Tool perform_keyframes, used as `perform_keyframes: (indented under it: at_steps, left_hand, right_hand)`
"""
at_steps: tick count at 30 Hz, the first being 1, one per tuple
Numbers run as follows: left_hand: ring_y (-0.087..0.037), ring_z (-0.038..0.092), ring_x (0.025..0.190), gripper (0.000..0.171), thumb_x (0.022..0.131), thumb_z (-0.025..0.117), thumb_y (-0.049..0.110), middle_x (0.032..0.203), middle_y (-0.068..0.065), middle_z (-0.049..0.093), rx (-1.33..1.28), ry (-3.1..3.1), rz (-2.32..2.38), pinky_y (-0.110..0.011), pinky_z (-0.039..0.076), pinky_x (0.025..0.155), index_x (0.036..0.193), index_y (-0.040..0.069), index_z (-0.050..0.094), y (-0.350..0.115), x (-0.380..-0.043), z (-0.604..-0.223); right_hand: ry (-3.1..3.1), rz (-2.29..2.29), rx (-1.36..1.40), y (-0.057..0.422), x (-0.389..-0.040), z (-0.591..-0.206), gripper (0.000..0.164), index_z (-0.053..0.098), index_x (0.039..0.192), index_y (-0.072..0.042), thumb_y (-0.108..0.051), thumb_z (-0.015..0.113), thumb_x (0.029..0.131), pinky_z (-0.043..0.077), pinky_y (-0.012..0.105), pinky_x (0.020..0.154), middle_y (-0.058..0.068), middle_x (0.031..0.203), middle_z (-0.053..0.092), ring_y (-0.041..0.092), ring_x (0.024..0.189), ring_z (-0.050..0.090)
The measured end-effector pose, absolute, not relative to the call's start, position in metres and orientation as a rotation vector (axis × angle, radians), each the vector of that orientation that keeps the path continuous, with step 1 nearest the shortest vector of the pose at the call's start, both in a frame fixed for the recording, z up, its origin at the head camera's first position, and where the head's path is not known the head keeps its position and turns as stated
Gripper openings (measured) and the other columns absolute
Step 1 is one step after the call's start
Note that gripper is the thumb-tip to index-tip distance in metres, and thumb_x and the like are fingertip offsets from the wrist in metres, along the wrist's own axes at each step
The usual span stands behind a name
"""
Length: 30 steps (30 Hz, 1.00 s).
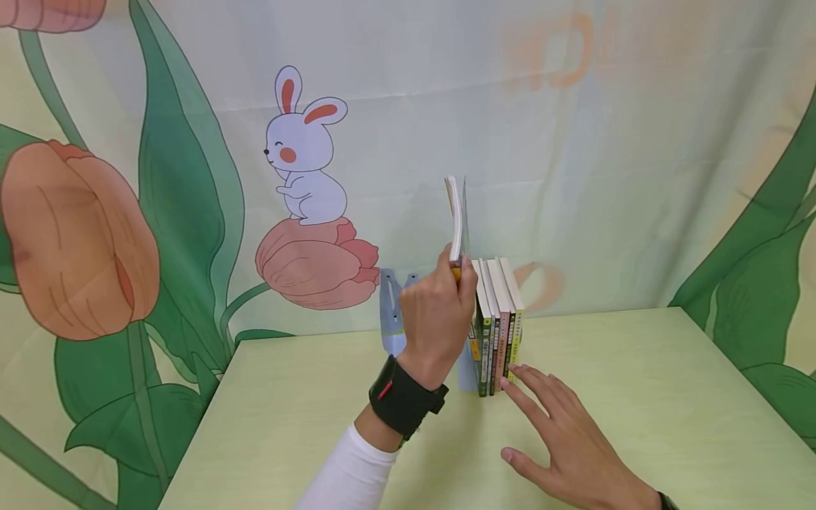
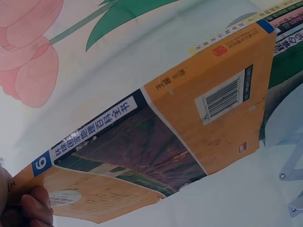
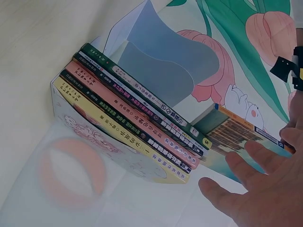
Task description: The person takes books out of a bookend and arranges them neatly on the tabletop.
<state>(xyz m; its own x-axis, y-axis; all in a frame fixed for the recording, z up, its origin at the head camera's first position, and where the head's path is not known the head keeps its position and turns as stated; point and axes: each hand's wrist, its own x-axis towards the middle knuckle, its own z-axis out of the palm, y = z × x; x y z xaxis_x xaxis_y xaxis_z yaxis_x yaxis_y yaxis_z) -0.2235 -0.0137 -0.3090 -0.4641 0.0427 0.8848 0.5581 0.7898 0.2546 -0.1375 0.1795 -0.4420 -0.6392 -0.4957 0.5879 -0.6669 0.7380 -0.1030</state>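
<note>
My left hand point(image 1: 436, 312) pinches a paperback book point(image 1: 457, 219) by one end and holds it upright, raised at the left of a row of standing books point(image 1: 500, 333). In the left wrist view, the held book point(image 2: 184, 137) shows an orange cover with a barcode and a dark picture; the fingers point(image 2: 37, 208) grip its corner. Spread and mostly straight, my right hand point(image 1: 567, 432) hovers at the front right of the row, holding nothing. Whether its fingertips touch the yellow-spined book point(image 3: 120, 130) at the row's end, I cannot tell.
A blue-grey bookend point(image 1: 390, 304) stands left of the row, its panels also visible in the right wrist view. The pale green table point(image 1: 287, 418) meets a printed cloth backdrop point(image 1: 408, 142) with a rabbit and tulips close behind the books.
</note>
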Motion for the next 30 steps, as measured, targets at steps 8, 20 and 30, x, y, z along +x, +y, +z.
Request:
perform_keyframes:
  at_steps: [8,20,30]
  left_hand:
    - [-0.008,0.027,0.037,0.025,0.102,0.047,0.021,0.049,0.002,0.037,-0.449,-1.927,-0.669,-0.018,0.015,0.041,0.097,0.001,0.061,-0.016,-0.216,-0.298]
    - [-0.010,0.030,0.035,0.030,0.101,0.050,0.019,0.048,-0.002,0.045,-0.480,-1.870,-0.682,-0.017,0.016,0.042,0.110,-0.006,0.063,-0.025,-0.203,-0.291]
    - [-0.014,0.043,0.036,0.033,0.101,0.050,0.021,0.073,-0.012,0.073,-0.500,-1.787,-0.719,-0.017,0.020,0.041,0.112,-0.007,0.065,-0.041,-0.190,-0.291]
  right_hand:
    - [-2.396,0.421,0.875,0.180,-0.137,-0.441,0.082,0.033,0.155,-0.023,-0.053,0.066,0.086,0.008,0.029,0.120,0.003,0.156,0.038,0.021,0.142,0.035]
    - [-2.403,0.441,0.865,0.180,-0.136,-0.439,0.083,0.032,0.155,-0.023,-0.052,0.067,0.085,0.008,0.029,0.119,0.004,0.156,0.038,0.021,0.143,0.035]
    - [-2.310,0.471,0.886,0.178,-0.138,-0.433,0.076,0.038,0.153,-0.017,-0.054,0.060,0.090,0.008,0.028,0.121,0.009,0.154,0.039,0.025,0.139,0.038]
